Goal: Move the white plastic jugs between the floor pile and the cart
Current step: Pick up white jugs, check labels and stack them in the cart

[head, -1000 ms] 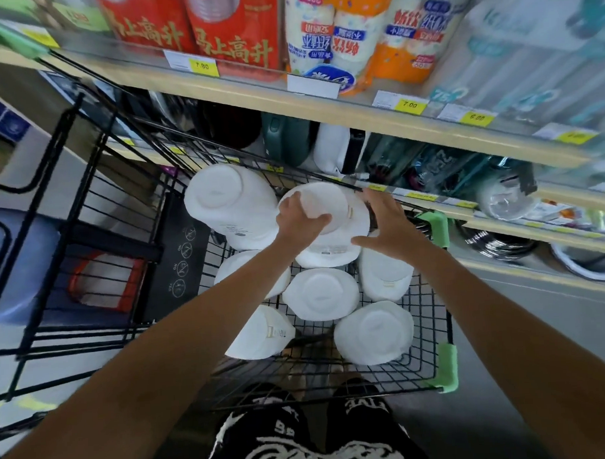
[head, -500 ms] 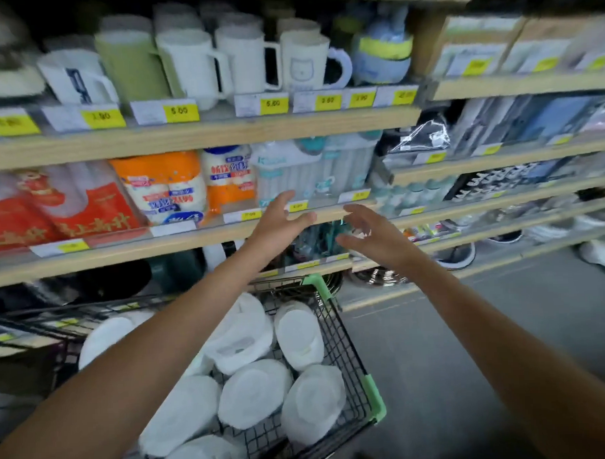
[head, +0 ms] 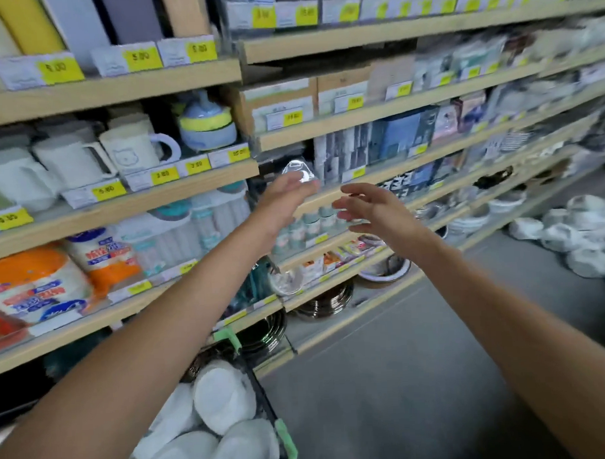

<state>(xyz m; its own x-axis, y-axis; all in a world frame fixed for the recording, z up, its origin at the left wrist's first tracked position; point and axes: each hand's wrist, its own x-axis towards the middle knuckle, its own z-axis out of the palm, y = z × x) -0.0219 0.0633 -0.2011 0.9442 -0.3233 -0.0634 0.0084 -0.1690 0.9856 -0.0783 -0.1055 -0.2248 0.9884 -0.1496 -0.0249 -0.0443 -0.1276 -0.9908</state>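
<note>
Several white plastic jugs lie bottoms-up in the black wire cart at the bottom of the view. A pile of white jugs sits on the grey floor at the far right, by the shelf's foot. My left hand and my right hand are raised in front of the shelves, fingers loosely spread. Neither hand holds anything, and both are well above the cart.
Long wooden shelves with mugs, bottles and yellow price tags run along the left and back. Metal pots sit on the lowest shelf. Grey aisle floor stretches right of the cart toward the pile.
My hands let go of the jug they set in the cart and lifted away. The view swung up and right, bringing the floor pile into sight.
</note>
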